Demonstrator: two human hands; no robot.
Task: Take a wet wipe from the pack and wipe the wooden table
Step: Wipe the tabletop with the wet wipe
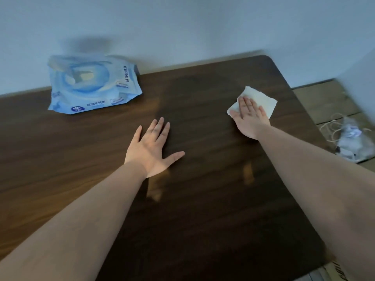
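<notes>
A blue pack of wet wipes (92, 84) lies at the back left of the dark wooden table (203, 199), against the wall. A white wet wipe (260, 99) is spread flat near the table's back right. My right hand (248, 116) presses down on it with flat fingers, covering its near left part. My left hand (152, 151) rests palm down on the bare wood near the middle, fingers spread, holding nothing. A darker, damp-looking patch covers the wood between and below the hands.
A pale wall (182, 27) runs along the table's far edge. Beyond the right edge is a wooden floor (324, 100) with a heap of pale bags and cord (351, 138). A cardboard piece (336, 270) shows at the bottom right corner.
</notes>
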